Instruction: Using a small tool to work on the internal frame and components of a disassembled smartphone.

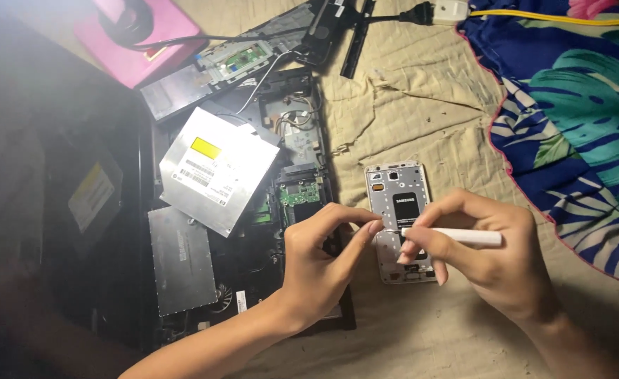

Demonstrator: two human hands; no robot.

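— What's nearest us?

— The two bare hands. The right hand (pixel 488 256) has its fingers curled around a thin white stick tool (pixel 457 236), smooth and round like a pen, held level with its tip pointing left. The left hand (pixel 320 256) pinches thumb and forefinger together right at that tip.

— And beneath them?

— A phone with its back cover off (pixel 399 210), a pale rounded rectangle with a dark battery in the middle and a silvery frame. It lies flat on the beige cloth (pixel 408 119), just right of the laptop, and both hands touch it around its middle.

— The cloth looks rough.

— Wrinkled, slightly frayed, creased in ridges above the phone.

— And to the left?

— An opened black laptop base (pixel 253 260), with a small green circuit board (pixel 300 193) exposed. A square optical drive (pixel 218 170) of brushed metal lies tilted across it, a flat grey metal plate (pixel 181 260) below that.

— Farther back?

— A glossy pink box (pixel 141 35), a black cable with a white plug (pixel 450 10), a yellow cord (pixel 555 17), and at right a blue fabric with teal leaf prints (pixel 576 112).
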